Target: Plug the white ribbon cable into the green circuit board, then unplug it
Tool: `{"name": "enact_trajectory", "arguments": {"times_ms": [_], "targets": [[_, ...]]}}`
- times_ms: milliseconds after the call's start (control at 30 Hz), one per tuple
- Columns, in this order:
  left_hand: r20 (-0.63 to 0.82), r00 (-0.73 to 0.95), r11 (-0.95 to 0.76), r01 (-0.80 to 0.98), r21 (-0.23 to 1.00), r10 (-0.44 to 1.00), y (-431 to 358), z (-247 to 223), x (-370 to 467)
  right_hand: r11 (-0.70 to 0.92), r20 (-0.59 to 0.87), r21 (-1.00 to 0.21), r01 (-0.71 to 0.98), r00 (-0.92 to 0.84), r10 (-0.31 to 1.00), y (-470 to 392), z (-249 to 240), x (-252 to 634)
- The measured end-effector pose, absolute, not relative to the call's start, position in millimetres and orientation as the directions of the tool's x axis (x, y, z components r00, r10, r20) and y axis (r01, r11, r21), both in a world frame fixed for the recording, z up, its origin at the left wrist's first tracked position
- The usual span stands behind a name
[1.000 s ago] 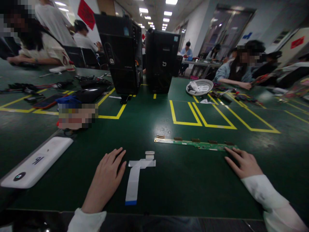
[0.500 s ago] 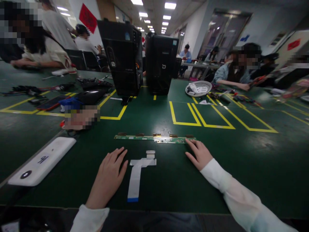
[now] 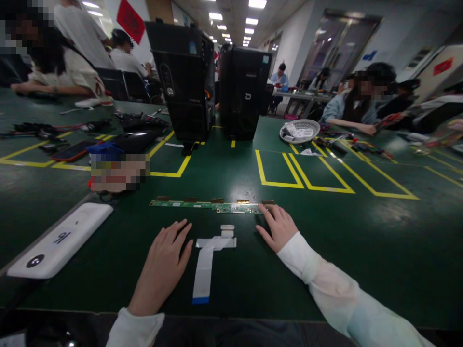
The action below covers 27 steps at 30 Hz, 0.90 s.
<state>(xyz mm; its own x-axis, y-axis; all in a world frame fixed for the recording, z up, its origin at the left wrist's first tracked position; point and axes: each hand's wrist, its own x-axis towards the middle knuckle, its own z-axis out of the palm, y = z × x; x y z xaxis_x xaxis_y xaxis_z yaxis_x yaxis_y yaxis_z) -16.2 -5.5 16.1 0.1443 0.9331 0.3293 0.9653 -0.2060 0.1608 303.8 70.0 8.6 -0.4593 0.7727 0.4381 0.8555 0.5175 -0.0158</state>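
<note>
At twelve o'clock on the green tabletop (image 3: 318, 231) lies the long, narrow circuit board (image 3: 188, 204), its right end under the fingertips of the right hand (image 3: 278, 226), which is moderately spread and grips nothing. Toward six o'clock from the board sits the white flat ribbon cable (image 3: 203, 270) (blue-tipped at its near end). Just beside it, the left hand (image 3: 161, 265) rests palm down, fingers loosely parted, empty.

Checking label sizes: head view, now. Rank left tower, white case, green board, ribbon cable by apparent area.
1. Left tower
2. White case
3. Green board and ribbon cable: too alike to rank; board looks longer.
</note>
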Motion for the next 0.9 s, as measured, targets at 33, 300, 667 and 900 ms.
{"name": "enact_trajectory", "arguments": {"times_ms": [33,300,667,900], "targets": [[0.328,0.147,-0.208,0.965,0.159,0.933,-6,16,-16,0.573,0.441,-0.047,0.818,-0.498,0.747,72,9,305],[0.304,0.148,-0.199,0.969,0.145,0.941,-6,14,-17,0.801,0.439,-0.135,0.583,-0.69,0.576,110,11,309],[0.308,0.142,-0.199,0.966,0.163,0.941,-6,16,-17,0.809,0.424,-0.156,0.567,-0.702,0.573,115,3,318],[0.318,0.168,-0.221,0.966,0.137,0.933,-6,16,-17,0.81,0.392,-0.157,0.565,-0.717,0.576,113,8,319]]}}
